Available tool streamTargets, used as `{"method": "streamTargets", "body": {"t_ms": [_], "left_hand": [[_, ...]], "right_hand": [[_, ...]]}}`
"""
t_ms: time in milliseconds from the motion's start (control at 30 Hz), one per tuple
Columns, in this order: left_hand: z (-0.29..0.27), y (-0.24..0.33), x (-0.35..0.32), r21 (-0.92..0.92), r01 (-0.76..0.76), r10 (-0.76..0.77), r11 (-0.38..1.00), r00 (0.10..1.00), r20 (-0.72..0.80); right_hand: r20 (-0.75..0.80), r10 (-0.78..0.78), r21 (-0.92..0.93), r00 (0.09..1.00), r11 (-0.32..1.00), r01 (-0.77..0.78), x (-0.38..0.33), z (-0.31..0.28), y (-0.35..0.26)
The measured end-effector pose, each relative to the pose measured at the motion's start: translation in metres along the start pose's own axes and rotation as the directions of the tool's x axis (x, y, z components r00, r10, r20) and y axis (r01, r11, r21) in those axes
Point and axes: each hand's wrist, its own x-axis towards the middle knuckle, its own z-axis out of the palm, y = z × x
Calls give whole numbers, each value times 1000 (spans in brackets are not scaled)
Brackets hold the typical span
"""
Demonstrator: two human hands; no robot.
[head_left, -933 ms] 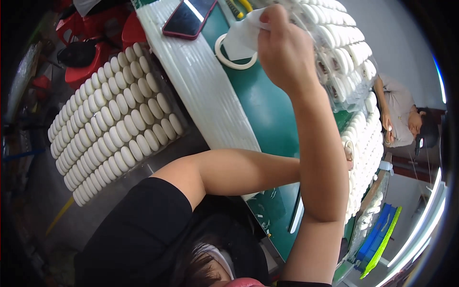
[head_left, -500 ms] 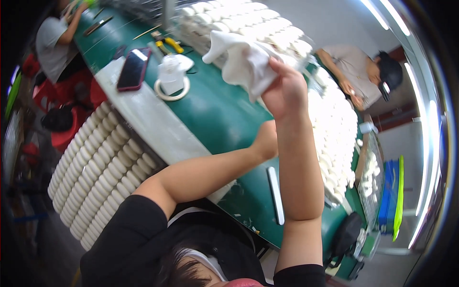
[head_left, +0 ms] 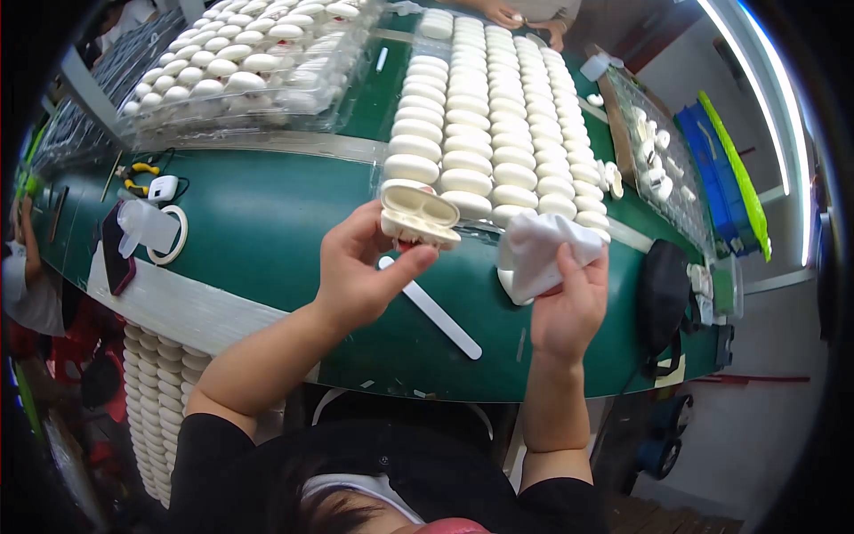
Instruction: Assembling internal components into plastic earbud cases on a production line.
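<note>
Grasps a white case (head_left: 420,212), already open, not yet shut, in the left hand (head_left: 358,267) above the near bench (head_left: 258,214); pinches white cloth (head_left: 544,247), apart from it, in the right hand (head_left: 569,311).

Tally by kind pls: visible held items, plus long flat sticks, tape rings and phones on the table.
Open case in left hand: 1
White cloth in right hand: 1
Flat stick: 1
Tape ring: 1
Phone: 1
Total: 5
</note>
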Motion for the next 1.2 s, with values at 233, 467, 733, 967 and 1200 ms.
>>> {"method": "streamTargets", "body": {"t_ms": [233,467,733,967,1200], "left_hand": [[10,-1,-11,131,59,-75,990,990,121],[8,-2,-11,216,5,-30,976,993,113],[6,-1,-16,228,32,-56,973,993,99],[9,0,-15,318,4,-32,948,996,82],[9,-4,-13,332,-45,23,942,997,70]], "right_hand": [[379,-332,-530,864,688,496,-27,-26,47],[557,-415,-516,719,506,692,-22,-18,49],[589,-326,-583,739,462,668,-29,-11,47],[535,-316,-631,784,467,619,-30,-14,48],[506,-278,-664,816,479,575,-31,-14,49]]}}
